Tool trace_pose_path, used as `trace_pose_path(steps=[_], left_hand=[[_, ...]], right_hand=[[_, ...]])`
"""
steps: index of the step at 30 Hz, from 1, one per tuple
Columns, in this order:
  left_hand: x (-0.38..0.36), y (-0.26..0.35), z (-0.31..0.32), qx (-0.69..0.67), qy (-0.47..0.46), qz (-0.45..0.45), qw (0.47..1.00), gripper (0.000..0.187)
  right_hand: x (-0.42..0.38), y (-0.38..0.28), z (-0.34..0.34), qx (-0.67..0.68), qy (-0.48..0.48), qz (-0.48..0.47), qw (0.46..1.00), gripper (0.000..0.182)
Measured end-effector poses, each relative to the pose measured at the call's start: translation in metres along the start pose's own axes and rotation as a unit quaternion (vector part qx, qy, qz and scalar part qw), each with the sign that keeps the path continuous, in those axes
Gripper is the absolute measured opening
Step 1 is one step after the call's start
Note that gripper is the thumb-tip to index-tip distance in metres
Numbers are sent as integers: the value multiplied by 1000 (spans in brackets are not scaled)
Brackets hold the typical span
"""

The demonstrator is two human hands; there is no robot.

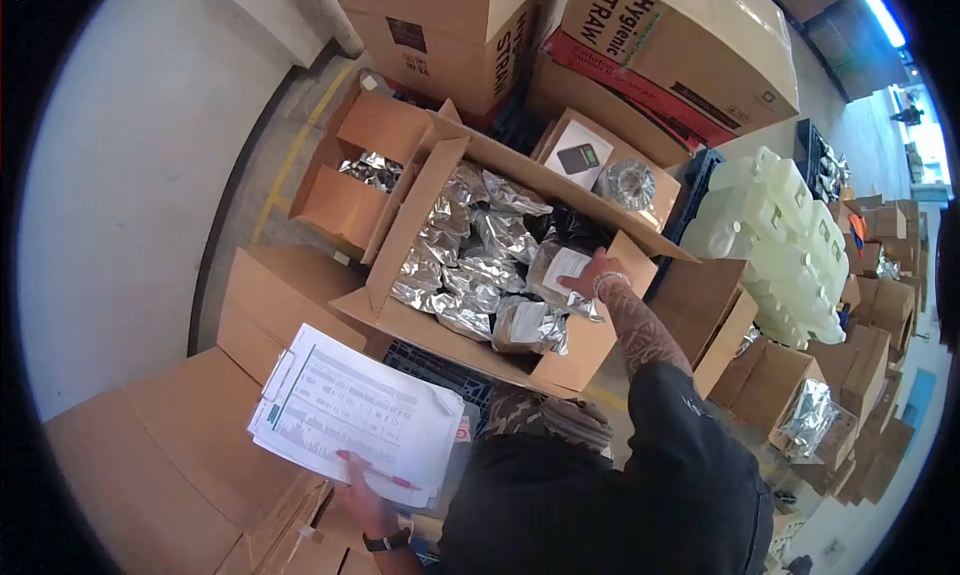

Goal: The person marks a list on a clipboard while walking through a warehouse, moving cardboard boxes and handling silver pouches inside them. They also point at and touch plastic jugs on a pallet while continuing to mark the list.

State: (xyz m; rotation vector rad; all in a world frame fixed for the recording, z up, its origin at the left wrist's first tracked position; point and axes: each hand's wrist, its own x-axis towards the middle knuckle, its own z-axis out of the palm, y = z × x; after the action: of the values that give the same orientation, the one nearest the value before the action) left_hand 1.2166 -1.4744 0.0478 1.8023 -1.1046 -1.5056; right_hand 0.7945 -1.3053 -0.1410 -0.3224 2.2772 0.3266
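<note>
At the lower left, my left hand [366, 503] grips the bottom edge of a clipboard with printed sheets [350, 400]. A red pen [385, 472] lies across the paper by its fingers. My right hand [594, 273] reaches into a large open carton [415, 200], its fingers stretched over a foil bag with a white label [557, 274]. Several shiny silver foil bags [485, 275] fill the carton. Another bag with a pale label [522, 325] lies near its front edge. Dark plastic [572, 225] shows in the far right corner.
A smaller open box [352, 180] with foil stands left of the carton. Beyond are a digital scale [578, 159], a tape roll [630, 184] and big "Hygienic STRAW" boxes [680, 50]. Plastic jerrycans [775, 235] stand right. Cardboard flaps [150, 445] spread at lower left.
</note>
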Motion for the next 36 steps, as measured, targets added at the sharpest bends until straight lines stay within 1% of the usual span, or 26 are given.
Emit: trace_pose_path(steps=[1,2,3,5,6,7,8,9,11,13,14,15,16,17,20,22,23,25,26,28,29,31,32,33,35,36], left_hand=[[-2,-2,0,-11,-5,4,1000,52],[-1,-2,-2,-10,-4,3,1000,52],[2,-4,-3,-7,-10,3,1000,53],[3,-9,-8,-3,-16,3,1000,55],[-2,-11,-10,-10,-12,11,1000,53],[0,-11,-11,-18,-10,19,1000,51],[1,-11,-11,-18,-11,22,1000,51],[-1,-11,-14,-16,-13,27,999,51],[-2,-12,-16,-18,-18,34,999,52],[-8,-13,-17,-27,-13,35,999,51],[-6,-14,-19,-30,-16,38,999,51],[-5,-15,-21,-25,-15,31,999,51],[-2,-14,-21,-18,-15,24,999,51],[-1,-14,-19,-19,-18,28,999,51],[-8,-15,-18,-33,-20,36,999,51],[-3,-16,-24,-25,0,-5,1000,50],[1,-21,-28,-29,-2,0,1000,50],[9,-25,-34,-25,-3,-7,1000,52],[11,-25,-35,-28,-2,-2,1000,52],[1,-27,-35,-46,-25,42,998,51],[1,-25,-32,-53,-27,46,997,51],[0,-23,-30,-46,-3,34,998,49],[3,-25,-33,-49,-5,37,998,49],[8,-28,-38,-44,-13,40,998,49],[-1,-22,-33,-46,-20,49,998,49],[-6,-18,-30,-59,-16,47,997,50]], right_hand=[[8,7,11,89,-37,0,995,97],[27,6,35,132,49,5,990,85],[46,4,44,131,46,7,990,85],[75,-3,38,258,7,-92,962,58],[70,-6,43,259,5,-92,961,58],[56,-22,34,411,-27,-122,903,46],[48,-35,30,552,-57,-151,818,35],[48,-41,43,625,-53,-155,763,25],[38,-40,55,706,-128,-140,682,25],[29,-31,85,576,12,-140,805,49],[59,-19,123,300,115,-218,922,97],[36,-24,104,236,-30,-96,967,107],[38,-29,97,75,-135,-166,974,94],[28,-31,95,73,-147,-133,977,80],[19,-49,98,10,-120,-129,984,72],[16,-56,102,-192,89,-192,958,66],[17,-57,114,-191,96,-191,958,66],[15,-59,134,-38,56,-160,985,66],[14,-60,131,-36,62,-163,984,66],[7,-53,119,25,-72,-142,987,61],[12,-54,122,24,-64,-143,987,61],[14,-58,125,120,-88,-138,979,55],[9,-60,118,128,-83,-200,968,48],[2,-61,111,129,-76,-201,968,48],[-26,-60,95,161,43,-280,945,46],[-7,-67,115,282,66,-222,931,46]])
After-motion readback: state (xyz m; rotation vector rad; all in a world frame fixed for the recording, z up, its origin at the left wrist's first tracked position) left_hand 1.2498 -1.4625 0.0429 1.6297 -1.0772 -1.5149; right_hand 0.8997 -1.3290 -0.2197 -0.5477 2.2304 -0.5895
